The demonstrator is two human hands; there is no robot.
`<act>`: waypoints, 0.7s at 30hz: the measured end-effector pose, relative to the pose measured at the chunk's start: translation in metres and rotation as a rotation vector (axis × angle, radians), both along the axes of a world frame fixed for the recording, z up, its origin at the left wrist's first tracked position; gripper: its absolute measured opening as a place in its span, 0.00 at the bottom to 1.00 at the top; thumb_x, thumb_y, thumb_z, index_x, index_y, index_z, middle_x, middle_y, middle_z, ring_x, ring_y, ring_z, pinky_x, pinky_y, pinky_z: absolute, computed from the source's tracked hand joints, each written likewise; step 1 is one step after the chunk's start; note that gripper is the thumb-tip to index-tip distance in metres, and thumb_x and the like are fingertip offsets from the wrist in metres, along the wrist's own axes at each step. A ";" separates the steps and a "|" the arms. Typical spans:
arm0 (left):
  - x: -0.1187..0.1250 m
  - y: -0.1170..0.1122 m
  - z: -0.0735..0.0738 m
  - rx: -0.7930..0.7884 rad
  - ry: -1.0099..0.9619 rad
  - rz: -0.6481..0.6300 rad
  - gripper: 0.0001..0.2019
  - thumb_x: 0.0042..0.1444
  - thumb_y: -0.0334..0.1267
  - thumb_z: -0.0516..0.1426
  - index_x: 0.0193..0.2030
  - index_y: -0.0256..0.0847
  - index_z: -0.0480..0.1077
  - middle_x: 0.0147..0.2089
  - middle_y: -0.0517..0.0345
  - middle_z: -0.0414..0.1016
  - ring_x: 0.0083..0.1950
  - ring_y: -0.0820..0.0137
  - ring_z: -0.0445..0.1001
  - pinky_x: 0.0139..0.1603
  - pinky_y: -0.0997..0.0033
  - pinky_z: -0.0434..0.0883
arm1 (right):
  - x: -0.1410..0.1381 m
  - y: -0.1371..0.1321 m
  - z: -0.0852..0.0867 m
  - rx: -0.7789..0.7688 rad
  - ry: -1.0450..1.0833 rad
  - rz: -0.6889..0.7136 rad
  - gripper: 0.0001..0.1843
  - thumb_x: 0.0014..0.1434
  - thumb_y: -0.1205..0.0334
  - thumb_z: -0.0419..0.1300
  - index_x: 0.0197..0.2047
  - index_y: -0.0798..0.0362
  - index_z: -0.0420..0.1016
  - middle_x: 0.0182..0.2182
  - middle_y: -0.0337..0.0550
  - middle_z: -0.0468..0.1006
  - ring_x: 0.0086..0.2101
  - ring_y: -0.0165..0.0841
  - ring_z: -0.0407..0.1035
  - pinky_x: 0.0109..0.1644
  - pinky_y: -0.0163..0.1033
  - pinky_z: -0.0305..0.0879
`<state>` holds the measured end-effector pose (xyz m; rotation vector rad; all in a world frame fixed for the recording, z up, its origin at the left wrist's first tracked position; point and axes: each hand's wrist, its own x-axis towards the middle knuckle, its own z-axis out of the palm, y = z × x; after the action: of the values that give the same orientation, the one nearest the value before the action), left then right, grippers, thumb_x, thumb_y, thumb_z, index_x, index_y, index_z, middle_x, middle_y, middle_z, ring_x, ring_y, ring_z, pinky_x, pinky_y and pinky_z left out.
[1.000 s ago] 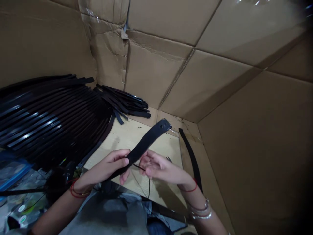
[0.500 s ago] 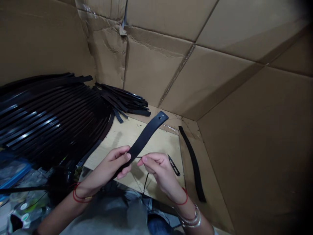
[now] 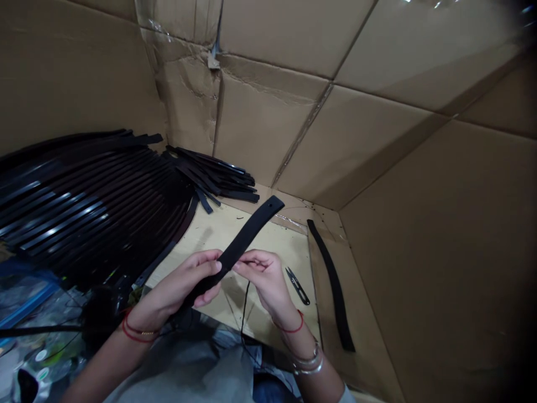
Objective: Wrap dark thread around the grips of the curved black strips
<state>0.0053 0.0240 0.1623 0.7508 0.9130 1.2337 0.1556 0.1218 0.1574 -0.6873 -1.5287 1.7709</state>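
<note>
Left hand (image 3: 180, 282) gripping black belt strap (image 3: 251, 235), right hand (image 3: 266, 280) pinching black thread (image 3: 244, 313), thread snips (image 3: 297, 285) nearby on wooden board (image 3: 268, 243)

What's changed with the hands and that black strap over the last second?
The right hand has moved left, bringing its fingertips up to the edge of the black strap and uncovering the small snips beside it. The left hand keeps its hold on the strap. The loose strap and the stacked straps stayed where they were.
</note>
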 end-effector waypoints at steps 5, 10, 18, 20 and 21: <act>-0.007 0.029 -0.014 0.001 0.084 0.260 0.14 0.57 0.44 0.56 0.43 0.39 0.59 0.16 0.69 0.62 0.14 0.80 0.56 0.17 0.82 0.52 | -0.025 0.024 -0.014 -0.054 -0.001 -0.036 0.12 0.44 0.60 0.74 0.27 0.59 0.79 0.22 0.39 0.72 0.20 0.22 0.57 0.22 0.28 0.51; -0.020 0.080 -0.018 0.037 0.142 0.482 0.11 0.57 0.41 0.55 0.39 0.41 0.57 0.16 0.69 0.63 0.14 0.79 0.58 0.15 0.83 0.52 | -0.068 0.069 -0.030 -0.056 0.025 -0.071 0.16 0.42 0.58 0.73 0.29 0.61 0.77 0.19 0.36 0.67 0.17 0.20 0.49 0.19 0.29 0.40; -0.067 0.133 -0.017 -0.026 0.133 0.498 0.09 0.64 0.37 0.53 0.34 0.33 0.65 0.22 0.67 0.62 0.17 0.83 0.57 0.15 0.83 0.53 | -0.125 0.122 -0.033 -0.070 -0.038 -0.088 0.07 0.63 0.69 0.62 0.33 0.62 0.71 0.19 0.30 0.62 0.15 0.18 0.48 0.16 0.24 0.43; -0.075 0.141 -0.015 -0.062 0.101 0.481 0.11 0.65 0.39 0.53 0.34 0.33 0.66 0.23 0.66 0.61 0.18 0.83 0.56 0.15 0.83 0.54 | -0.134 0.126 -0.033 -0.076 -0.059 -0.100 0.09 0.66 0.68 0.60 0.34 0.62 0.70 0.19 0.30 0.62 0.15 0.18 0.49 0.16 0.23 0.46; -0.078 0.144 -0.013 -0.078 0.081 0.472 0.12 0.65 0.39 0.53 0.34 0.32 0.66 0.23 0.66 0.62 0.18 0.83 0.56 0.16 0.83 0.55 | -0.137 0.127 -0.033 -0.079 -0.067 -0.107 0.10 0.67 0.67 0.59 0.34 0.62 0.69 0.20 0.30 0.62 0.15 0.18 0.50 0.16 0.23 0.48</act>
<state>-0.0729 0.1682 0.1491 0.5396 1.2439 1.5745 0.0182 0.2485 0.1247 -0.8589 -1.4443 1.7512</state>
